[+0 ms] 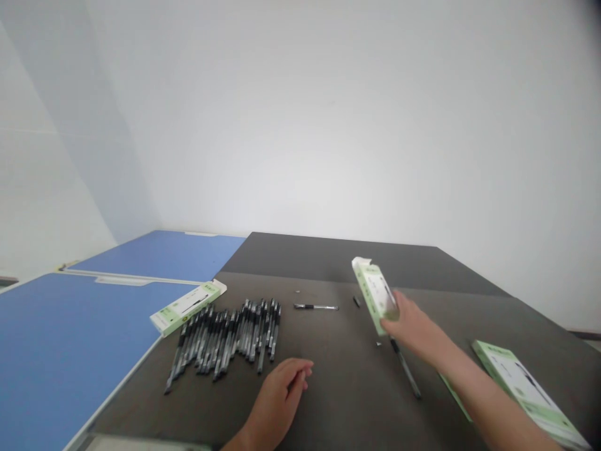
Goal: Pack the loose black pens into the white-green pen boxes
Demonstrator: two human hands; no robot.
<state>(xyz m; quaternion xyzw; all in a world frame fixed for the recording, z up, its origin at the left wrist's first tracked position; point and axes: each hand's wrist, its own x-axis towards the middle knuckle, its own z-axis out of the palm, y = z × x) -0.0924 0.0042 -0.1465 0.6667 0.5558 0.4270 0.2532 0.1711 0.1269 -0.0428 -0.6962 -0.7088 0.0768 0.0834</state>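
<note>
My right hand (410, 329) grips a green and white pen box (375, 294), lifted and tilted above the dark table (338, 376). Under that hand lies a black pen (404, 368). My left hand (284, 391) rests on the table with its fingers loosely curled and nothing visible in them, just in front of a row of several black pens (225, 335). A single pen (315, 307) lies further back, with a small cap (356, 301) to its right.
A second pen box (188, 307) lies at the left end of the pen row. Another green and white box (526, 388) lies at the right by my forearm. Blue tables (70, 338) adjoin on the left. A white wall rises behind.
</note>
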